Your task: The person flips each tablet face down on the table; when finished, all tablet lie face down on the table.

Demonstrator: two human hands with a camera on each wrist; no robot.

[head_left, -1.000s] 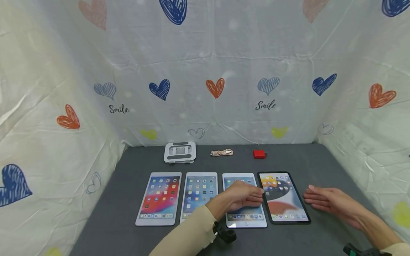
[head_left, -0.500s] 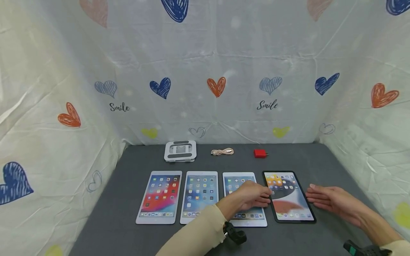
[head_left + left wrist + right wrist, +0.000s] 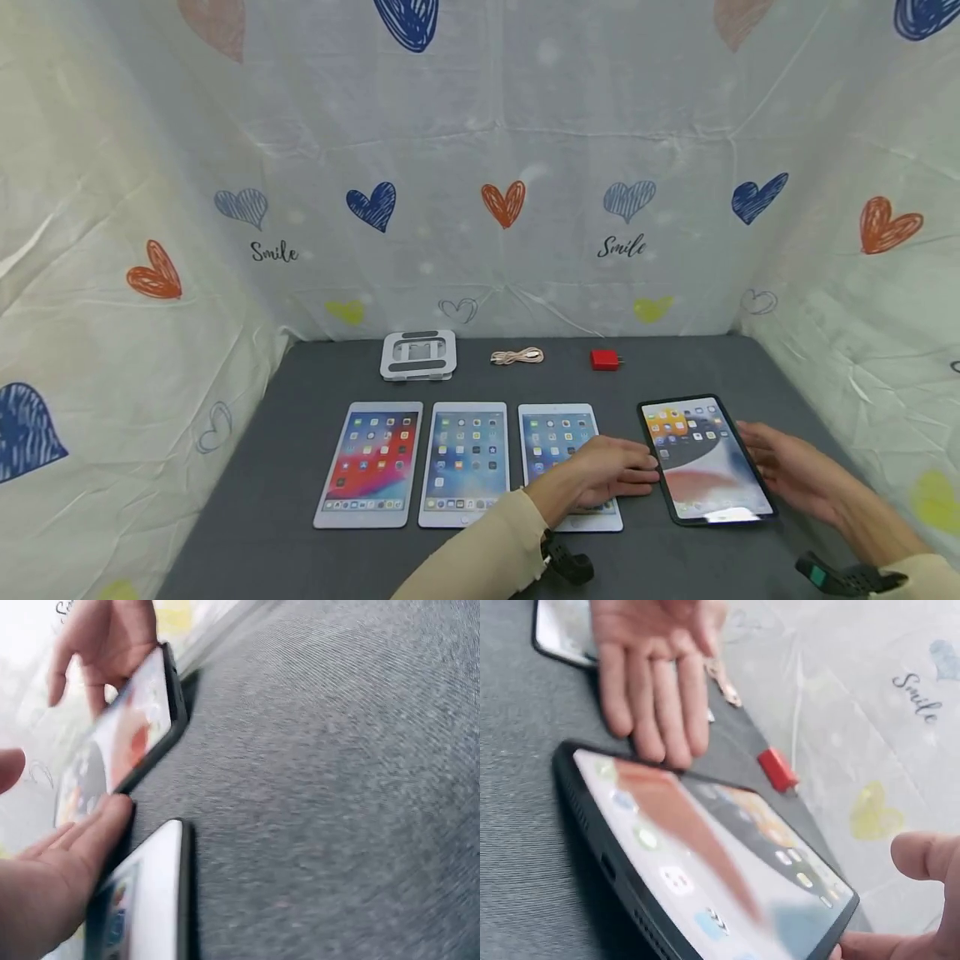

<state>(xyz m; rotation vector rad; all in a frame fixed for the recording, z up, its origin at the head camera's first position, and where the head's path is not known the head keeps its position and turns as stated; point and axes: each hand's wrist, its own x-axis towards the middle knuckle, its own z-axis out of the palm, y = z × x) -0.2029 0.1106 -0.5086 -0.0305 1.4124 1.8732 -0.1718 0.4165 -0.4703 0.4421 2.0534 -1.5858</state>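
Note:
A tablet with a black edge [image 3: 708, 458] lies to the right on the grey table, turned slightly. My left hand [image 3: 611, 471] reaches over a white tablet [image 3: 551, 429], its fairly straight fingers touching the black tablet's left edge. My right hand [image 3: 806, 479] is at the opposite edge, fingertips against or under it; the tablet hides part of them. In the right wrist view my right thumb [image 3: 922, 855] stands away from the screen. That view also shows a shadow beneath the black tablet, which looks tilted, its right side raised.
Two more white tablets, one with a red and blue screen [image 3: 371, 462] and one with a blue screen [image 3: 465, 458], complete the row. Behind them lie a folded silver stand [image 3: 418, 356], a coiled cable [image 3: 517, 356] and a red charger plug [image 3: 604, 360]. A heart-print curtain [image 3: 435, 250] surrounds the table.
The black tablet has slid right, away from the white one, and turned a little. My left hand followed it rightward; my right hand has come into contact with its right edge.

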